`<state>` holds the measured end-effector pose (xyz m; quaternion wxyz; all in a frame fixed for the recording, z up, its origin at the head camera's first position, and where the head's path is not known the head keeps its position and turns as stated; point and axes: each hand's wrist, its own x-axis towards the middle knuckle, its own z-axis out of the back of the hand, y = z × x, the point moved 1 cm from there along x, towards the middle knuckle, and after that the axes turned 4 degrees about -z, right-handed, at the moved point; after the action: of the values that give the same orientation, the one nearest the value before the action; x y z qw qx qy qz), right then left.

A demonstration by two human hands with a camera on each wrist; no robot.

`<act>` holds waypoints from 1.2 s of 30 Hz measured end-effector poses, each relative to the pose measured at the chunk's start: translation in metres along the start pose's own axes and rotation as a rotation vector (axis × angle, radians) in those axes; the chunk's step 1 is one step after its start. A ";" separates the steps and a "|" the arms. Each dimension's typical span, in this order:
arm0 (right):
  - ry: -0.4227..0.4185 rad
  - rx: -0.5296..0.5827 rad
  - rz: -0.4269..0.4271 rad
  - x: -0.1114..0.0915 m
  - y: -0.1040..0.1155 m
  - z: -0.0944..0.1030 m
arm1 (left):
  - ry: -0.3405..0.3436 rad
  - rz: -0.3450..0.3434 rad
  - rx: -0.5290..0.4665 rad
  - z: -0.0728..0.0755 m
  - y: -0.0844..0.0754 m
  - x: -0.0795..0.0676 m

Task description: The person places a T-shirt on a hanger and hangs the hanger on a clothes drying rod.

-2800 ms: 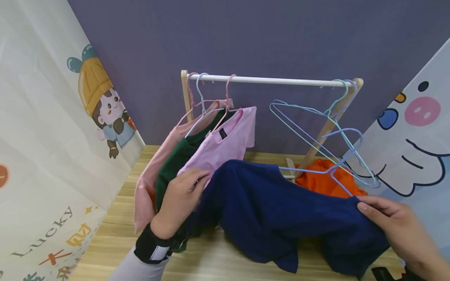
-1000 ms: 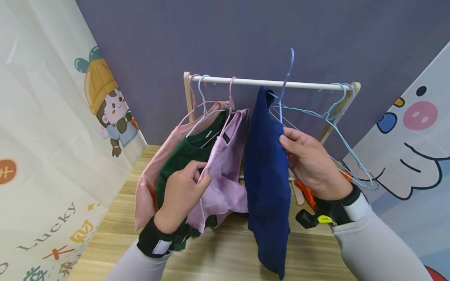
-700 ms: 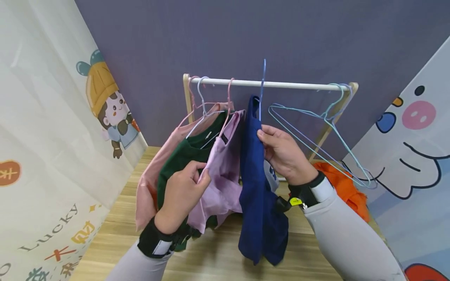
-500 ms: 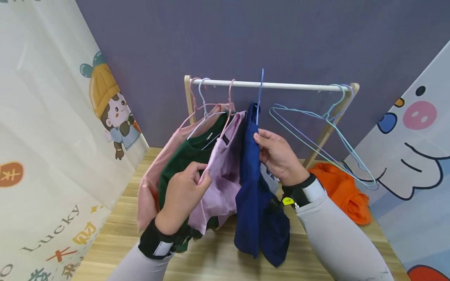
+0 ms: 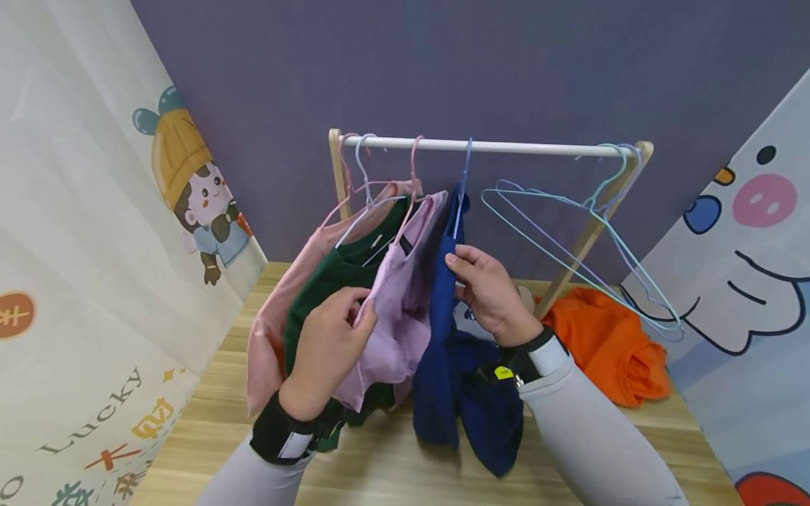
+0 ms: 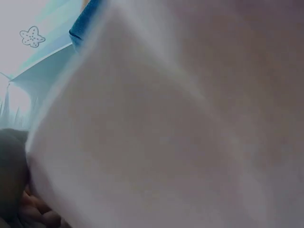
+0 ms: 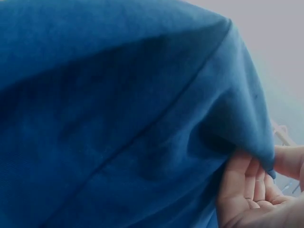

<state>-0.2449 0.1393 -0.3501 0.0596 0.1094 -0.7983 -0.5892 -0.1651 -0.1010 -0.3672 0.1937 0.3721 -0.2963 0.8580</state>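
Observation:
My left hand (image 5: 330, 344) pinches the edge of a lavender shirt (image 5: 395, 341), which hangs from a pink hanger (image 5: 413, 169). Its pale cloth (image 6: 142, 123) fills most of the left wrist view, blurred. To the right, a navy blue shirt (image 5: 436, 351) is on a blue hanger (image 5: 465, 179). The hanger's hook is at the white rod (image 5: 525, 147). My right hand (image 5: 490, 292) pinches this shirt at its near shoulder, between thumb and fingers. In the right wrist view the navy cloth (image 7: 118, 118) spreads wide, with the hand (image 7: 256, 190) at its corner.
A green shirt (image 5: 323, 288) and a salmon pink shirt (image 5: 272, 337) hang at the rod's left end. Bare hangers (image 5: 588, 204) hang at the right end, near the wooden post (image 5: 569, 260). Orange cloth (image 5: 607, 351) lies on the wooden table (image 5: 386, 471).
My right hand has brought the navy shirt up and leftward from low in front, and then lowered its hanger hook to the rod. The left hand keeps its pinch on the lavender shirt.

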 end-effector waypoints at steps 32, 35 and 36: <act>-0.536 -1.376 0.198 -0.036 -0.089 0.252 | 0.013 0.005 0.029 -0.002 0.012 0.002; -0.541 -1.501 0.094 -0.038 -0.089 0.289 | 0.019 0.015 0.026 -0.003 0.013 0.001; -0.521 -1.530 0.038 -0.038 -0.088 0.298 | 0.021 0.018 0.024 -0.004 0.013 0.000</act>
<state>-0.2654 0.4001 -0.5220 -0.0602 -0.1160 -0.1640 -0.9778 -0.1745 -0.1083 -0.3738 0.1845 0.3628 -0.2873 0.8671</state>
